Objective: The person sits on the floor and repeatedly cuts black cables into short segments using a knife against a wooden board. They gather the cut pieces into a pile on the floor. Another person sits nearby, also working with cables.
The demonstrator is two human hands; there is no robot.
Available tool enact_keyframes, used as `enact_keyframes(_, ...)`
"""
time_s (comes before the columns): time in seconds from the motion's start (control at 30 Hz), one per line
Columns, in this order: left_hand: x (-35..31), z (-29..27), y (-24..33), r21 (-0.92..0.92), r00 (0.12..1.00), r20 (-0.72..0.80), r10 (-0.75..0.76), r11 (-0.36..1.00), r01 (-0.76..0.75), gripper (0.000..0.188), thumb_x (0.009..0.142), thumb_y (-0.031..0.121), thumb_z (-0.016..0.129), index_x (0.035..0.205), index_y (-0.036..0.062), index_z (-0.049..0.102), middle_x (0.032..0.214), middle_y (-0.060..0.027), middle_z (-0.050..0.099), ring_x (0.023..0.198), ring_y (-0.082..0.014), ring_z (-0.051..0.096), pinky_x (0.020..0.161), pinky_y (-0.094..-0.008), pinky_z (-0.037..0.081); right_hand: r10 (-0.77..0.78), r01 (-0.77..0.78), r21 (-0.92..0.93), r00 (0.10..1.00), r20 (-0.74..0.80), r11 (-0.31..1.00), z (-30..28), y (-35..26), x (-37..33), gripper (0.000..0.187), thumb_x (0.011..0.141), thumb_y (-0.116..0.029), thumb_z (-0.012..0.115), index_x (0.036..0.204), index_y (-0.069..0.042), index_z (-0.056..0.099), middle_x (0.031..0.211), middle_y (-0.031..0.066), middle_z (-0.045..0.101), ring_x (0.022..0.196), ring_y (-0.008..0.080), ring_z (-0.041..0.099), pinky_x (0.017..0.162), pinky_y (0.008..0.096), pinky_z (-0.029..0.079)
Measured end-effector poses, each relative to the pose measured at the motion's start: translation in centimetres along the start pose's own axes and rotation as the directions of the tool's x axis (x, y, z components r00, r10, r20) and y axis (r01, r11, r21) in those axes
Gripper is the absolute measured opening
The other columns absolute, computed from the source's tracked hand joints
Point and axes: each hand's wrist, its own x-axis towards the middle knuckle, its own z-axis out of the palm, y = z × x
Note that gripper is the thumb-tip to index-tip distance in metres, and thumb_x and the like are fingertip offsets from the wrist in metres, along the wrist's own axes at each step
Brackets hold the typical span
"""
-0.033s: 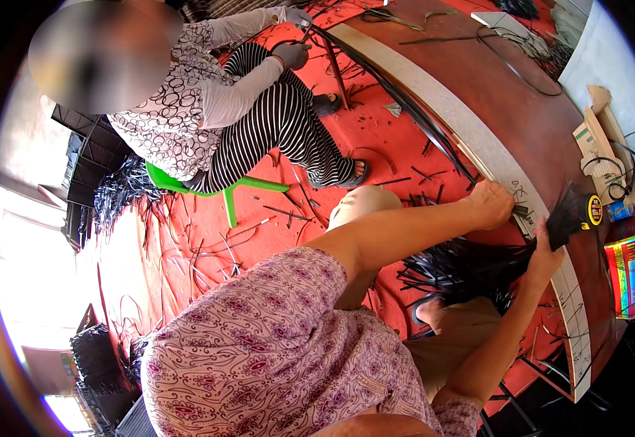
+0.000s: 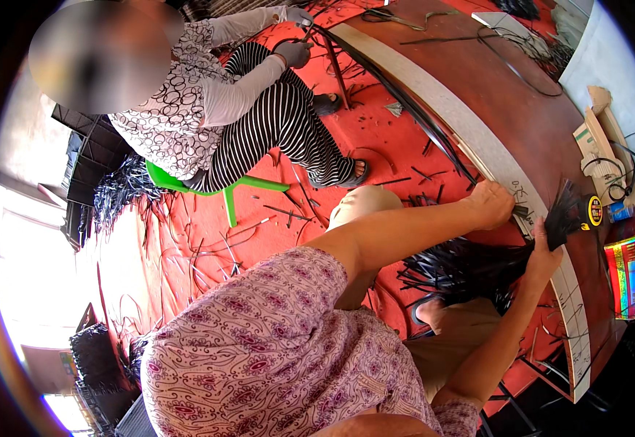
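My right hand (image 2: 543,258) is closed round a thick bundle of black strips (image 2: 470,273). The bundle's short end fans out above the hand over the table, and its long end hangs below the table edge. My left hand (image 2: 490,204) is a fist at the edge of the pale marked board (image 2: 510,171). Short dark pieces (image 2: 522,211) lie on the board beside its knuckles; what the fist holds is hidden. A black and yellow tape measure (image 2: 594,210) sits just past the bundle's fanned end.
Across from me a co-worker (image 2: 208,116) on a green stool (image 2: 230,197) holds long black strips (image 2: 397,91) running along the board. Strip scraps litter the red floor (image 2: 259,240). Torn cardboard (image 2: 597,146) and a shiny colourful packet (image 2: 626,273) are on the table's right side.
The fanned end of the bundle in my right hand has shifted slightly. My left hand is in the same place.
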Motion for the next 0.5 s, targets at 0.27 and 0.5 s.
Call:
enact_keyframes(0.27,-0.4,0.5,0.1,0.078,0.985,-0.156,0.076,0.995,-0.064,0.015,0.067,0.024,0.062,0.056,0.0132,0.061,0.053,-0.0084,0.056,0.048,-0.0217,0.056,0.044,-0.0350,0.039,-0.306,0.267,-0.373,0.951,-0.046,0.888,0.1,-1.1,-1.5,0.036,0.084,-0.027,0.071,0.097,0.005,0.063,0.087,0.0110,0.061,0.086,0.0226,0.058,0.077,0.0350,0.046)
enact_keyframes(0.5,-0.1,0.8,-0.3,0.137,0.999,-0.038,0.036,0.990,-0.031,0.014,0.067,0.025,0.062,0.058,0.0140,0.060,0.054,-0.0073,0.054,0.050,-0.0197,0.052,0.045,-0.0335,0.034,-0.452,0.434,-0.190,0.890,-0.064,0.881,0.6,-1.2,-1.3,0.038,0.088,-0.030,0.065,0.101,0.006,0.061,0.094,0.0116,0.062,0.085,0.0206,0.060,0.077,0.0344,0.048)
